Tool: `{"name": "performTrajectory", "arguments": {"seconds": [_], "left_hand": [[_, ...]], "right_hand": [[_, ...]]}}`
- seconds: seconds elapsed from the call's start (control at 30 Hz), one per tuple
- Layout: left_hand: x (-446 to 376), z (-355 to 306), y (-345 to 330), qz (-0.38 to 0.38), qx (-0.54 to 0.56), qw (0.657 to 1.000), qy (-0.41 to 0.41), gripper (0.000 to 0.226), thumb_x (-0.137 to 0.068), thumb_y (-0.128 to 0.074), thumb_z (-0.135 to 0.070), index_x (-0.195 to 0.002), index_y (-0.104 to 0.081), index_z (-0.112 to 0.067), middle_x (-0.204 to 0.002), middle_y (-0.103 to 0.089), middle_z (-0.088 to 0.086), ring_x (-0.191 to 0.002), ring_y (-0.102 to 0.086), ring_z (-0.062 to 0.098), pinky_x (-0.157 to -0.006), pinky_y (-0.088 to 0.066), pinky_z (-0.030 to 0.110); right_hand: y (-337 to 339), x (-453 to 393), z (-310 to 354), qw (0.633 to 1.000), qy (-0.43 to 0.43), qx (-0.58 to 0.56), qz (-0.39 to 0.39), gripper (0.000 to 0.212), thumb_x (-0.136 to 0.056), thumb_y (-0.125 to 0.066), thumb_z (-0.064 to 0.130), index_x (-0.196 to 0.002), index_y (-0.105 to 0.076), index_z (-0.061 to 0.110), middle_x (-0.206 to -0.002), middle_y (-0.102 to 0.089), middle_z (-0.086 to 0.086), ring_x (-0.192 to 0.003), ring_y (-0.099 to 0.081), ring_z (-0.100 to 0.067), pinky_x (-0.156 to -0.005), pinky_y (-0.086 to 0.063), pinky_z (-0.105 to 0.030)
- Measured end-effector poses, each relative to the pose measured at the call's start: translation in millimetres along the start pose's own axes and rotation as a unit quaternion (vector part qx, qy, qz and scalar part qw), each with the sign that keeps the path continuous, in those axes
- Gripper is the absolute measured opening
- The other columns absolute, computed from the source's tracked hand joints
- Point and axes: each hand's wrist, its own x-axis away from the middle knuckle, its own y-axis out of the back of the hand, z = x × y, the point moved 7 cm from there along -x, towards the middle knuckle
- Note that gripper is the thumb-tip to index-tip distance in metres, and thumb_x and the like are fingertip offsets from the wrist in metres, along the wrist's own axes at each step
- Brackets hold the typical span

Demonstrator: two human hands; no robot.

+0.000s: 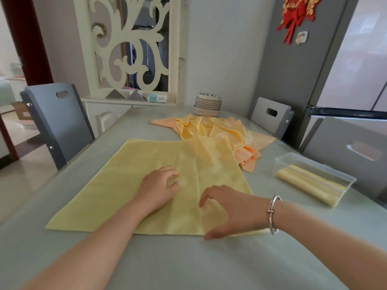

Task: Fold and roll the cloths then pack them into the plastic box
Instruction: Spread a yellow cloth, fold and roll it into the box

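A yellow cloth (117, 185) lies spread flat on the table in front of me. My left hand (159, 189) rests on its middle with fingers curled loosely. My right hand (228, 210), a silver bracelet on its wrist, lies palm down on the cloth's near right part, its thumb at the front edge. Neither hand holds anything. Behind the flat cloth is a crumpled heap of yellow and orange cloths (217, 130). To the right stands a clear plastic box (347, 181) with rolled yellow cloths (307, 181) inside.
A stack of plates (207, 105) stands at the table's far edge. Grey chairs are at the left (56, 122), the far right (270, 116) and the near right (351, 151). A grey fridge (303, 65) stands behind on the right.
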Motion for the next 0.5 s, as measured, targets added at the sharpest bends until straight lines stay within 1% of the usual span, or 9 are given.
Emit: {"name": "performTrajectory", "arguments": {"seconds": [0.03, 0.1, 0.17, 0.2, 0.27, 0.33, 0.4, 0.47, 0.5], "left_hand": [[4.1, -0.4, 3.4, -0.005, 0.037, 0.999, -0.003, 0.032, -0.089, -0.056, -0.034, -0.119, -0.062, -0.025, -0.142, -0.045, -0.008, -0.130, -0.042, 0.010, -0.107, -0.029, 0.025], [10.8, -3.7, 9.8, 0.006, 0.112, 0.994, -0.013, 0.019, -0.088, -0.060, -0.028, -0.106, -0.068, -0.025, -0.129, -0.055, -0.010, -0.123, -0.048, 0.007, -0.098, -0.032, 0.019], [16.9, -10.0, 16.7, 0.034, 0.160, 0.986, -0.015, 0.014, -0.085, -0.065, -0.034, -0.097, -0.070, -0.029, -0.118, -0.060, -0.015, -0.116, -0.052, 0.003, -0.094, -0.035, 0.019], [19.9, -13.4, 19.3, 0.053, 0.177, 0.983, -0.009, 0.018, -0.081, -0.067, -0.043, -0.095, -0.070, -0.033, -0.115, -0.061, -0.018, -0.114, -0.052, 0.000, -0.093, -0.036, 0.020], [25.4, -22.7, 21.7, 0.101, 0.195, 0.976, 0.000, 0.038, -0.067, -0.070, -0.062, -0.097, -0.069, -0.039, -0.114, -0.059, -0.024, -0.111, -0.050, -0.004, -0.094, -0.038, 0.024], [32.9, -33.1, 18.7, 0.154, 0.169, 0.974, -0.009, 0.052, -0.061, -0.074, -0.064, -0.107, -0.064, -0.040, -0.118, -0.055, -0.025, -0.112, -0.048, -0.004, -0.095, -0.039, 0.024], [38.0, -38.3, 13.4, 0.187, 0.090, 0.978, -0.033, 0.061, -0.064, -0.078, -0.055, -0.119, -0.056, -0.039, -0.123, -0.049, -0.023, -0.115, -0.046, -0.001, -0.097, -0.039, 0.023], [37.5, -35.6, 15.0, 0.183, 0.038, 0.982, -0.040, 0.061, -0.069, -0.077, -0.040, -0.124, -0.051, -0.034, -0.122, -0.047, -0.020, -0.113, -0.048, 0.004, -0.096, -0.041, 0.024], [35.0, -30.3, 19.3, 0.169, 0.028, 0.985, -0.035, 0.055, -0.071, -0.074, -0.032, -0.121, -0.051, -0.033, -0.118, -0.050, -0.018, -0.109, -0.050, 0.006, -0.094, -0.043, 0.025]], "right_hand": [[-3.7, -1.0, 5.3, 1.000, 0.006, 0.012, 0.007, 0.055, -0.072, -0.067, 0.057, -0.115, -0.039, 0.037, -0.116, -0.042, 0.016, -0.109, -0.039, -0.007, -0.093, -0.039, -0.029], [-3.4, -3.2, 10.8, 0.999, 0.012, 0.039, -0.004, 0.048, -0.077, -0.066, 0.042, -0.115, -0.040, 0.030, -0.112, -0.043, 0.010, -0.098, -0.042, -0.010, -0.081, -0.039, -0.028], [0.7, -8.1, 12.1, 0.994, 0.008, 0.104, -0.043, 0.038, -0.081, -0.059, 0.027, -0.115, -0.042, 0.023, -0.110, -0.044, 0.005, -0.092, -0.044, -0.015, -0.072, -0.034, -0.027], [2.5, -11.2, 10.8, 0.989, -0.003, 0.131, -0.064, 0.034, -0.082, -0.055, 0.022, -0.113, -0.044, 0.021, -0.111, -0.045, 0.003, -0.095, -0.047, -0.018, -0.072, -0.034, -0.028], [5.7, -18.4, 3.2, 0.983, -0.040, 0.146, -0.099, 0.026, -0.083, -0.050, 0.019, -0.108, -0.047, 0.020, -0.110, -0.049, 0.001, -0.102, -0.050, -0.021, -0.075, -0.040, -0.031], [12.2, -25.3, -9.1, 0.980, -0.087, 0.113, -0.137, 0.014, -0.084, -0.050, 0.022, -0.098, -0.049, 0.022, -0.102, -0.054, 0.001, -0.097, -0.054, -0.022, -0.073, -0.042, -0.032], [21.8, -28.5, -26.0, 0.972, -0.144, 0.034, -0.185, 0.005, -0.083, -0.051, 0.024, -0.085, -0.047, 0.023, -0.088, -0.054, 0.002, -0.084, -0.056, -0.023, -0.064, -0.042, -0.030], [28.7, -31.9, -43.4, 0.957, -0.189, -0.018, -0.219, 0.005, -0.083, -0.052, 0.025, -0.084, -0.048, 0.023, -0.082, -0.054, 0.002, -0.077, -0.054, -0.022, -0.058, -0.039, -0.029], [30.7, -34.4, -51.5, 0.952, -0.205, -0.029, -0.227, 0.006, -0.084, -0.052, 0.026, -0.087, -0.050, 0.022, -0.082, -0.054, 0.002, -0.076, -0.053, -0.022, -0.057, -0.038, -0.028]]}}
